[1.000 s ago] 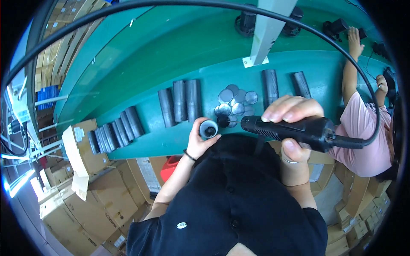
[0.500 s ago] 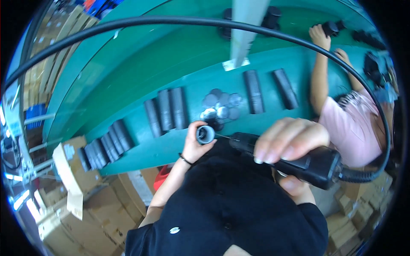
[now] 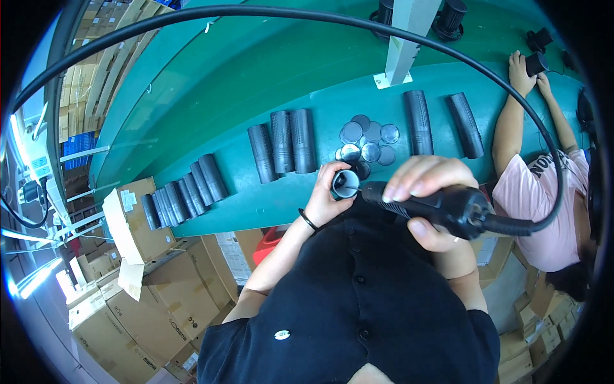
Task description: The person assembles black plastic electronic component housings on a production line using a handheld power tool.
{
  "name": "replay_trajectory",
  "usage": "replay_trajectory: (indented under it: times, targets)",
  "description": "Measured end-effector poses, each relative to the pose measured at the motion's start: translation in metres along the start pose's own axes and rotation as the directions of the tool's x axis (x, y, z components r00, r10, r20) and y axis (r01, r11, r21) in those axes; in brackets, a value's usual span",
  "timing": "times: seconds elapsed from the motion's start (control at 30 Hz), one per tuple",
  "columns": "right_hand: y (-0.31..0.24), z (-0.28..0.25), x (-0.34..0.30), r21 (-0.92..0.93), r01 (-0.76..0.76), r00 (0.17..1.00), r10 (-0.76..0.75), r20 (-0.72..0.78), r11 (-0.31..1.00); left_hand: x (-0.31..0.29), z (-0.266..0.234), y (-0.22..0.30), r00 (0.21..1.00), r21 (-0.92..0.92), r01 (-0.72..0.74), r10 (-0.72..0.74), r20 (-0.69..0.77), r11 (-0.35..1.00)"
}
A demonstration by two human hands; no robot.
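Note:
My left hand (image 3: 323, 200) is wrapped around a dark tube (image 3: 346, 184), its pale, open end facing up and something dark inside. In my right hand (image 3: 441, 173) is a black corded electric screwdriver (image 3: 453, 210), lying nearly level. Its front end points left and sits right against the tube's rim; whether the bit goes into the tube is hidden. Just beyond my left hand, several round dark discs (image 3: 371, 134) lie in a loose cluster on the green table (image 3: 332, 115).
Dark ribbed tubes lie left (image 3: 281, 144) and right (image 3: 419, 121) of the discs, with a row (image 3: 182, 197) farther left. A grey post (image 3: 401, 61) stands at the back. The screwdriver's cable (image 3: 320, 13) arcs overhead. A co-worker (image 3: 537, 198) handles dark parts at right; cartons (image 3: 153, 307) stand lower left.
My right hand has brought the screwdriver closer to the tube; the thin bit seen before no longer shows. The whole view has shifted, and my left hand still holds the tube.

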State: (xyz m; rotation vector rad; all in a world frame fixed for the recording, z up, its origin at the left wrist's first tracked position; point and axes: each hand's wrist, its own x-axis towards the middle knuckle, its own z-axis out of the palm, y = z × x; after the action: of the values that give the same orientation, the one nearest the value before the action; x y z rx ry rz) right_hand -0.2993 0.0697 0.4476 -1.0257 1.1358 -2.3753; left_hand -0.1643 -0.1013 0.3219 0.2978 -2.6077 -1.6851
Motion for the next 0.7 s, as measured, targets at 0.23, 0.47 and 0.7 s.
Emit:
replay_trajectory:
  times: [0.23, 0.47, 0.7]
  targets:
    - [0.024, 0.005, -0.006, -0.041, 0.025, 0.999, -0.026, -0.021, 0.999, -0.002, 0.000, -0.001, 1.000, -0.015, 0.013, -0.013, -0.023, 1.000]
    - [0.032, 0.002, -0.010, -0.103, -0.003, 1.000, 0.004, 0.009, 0.995, -0.004, 0.003, 0.000, 0.999, -0.023, 0.021, -0.022, -0.025, 0.999]
    - [0.030, 0.002, -0.009, -0.090, -0.014, 1.000, 0.014, 0.000, 0.996, -0.003, 0.003, -0.001, 0.999, -0.012, 0.027, -0.028, -0.026, 1.000]
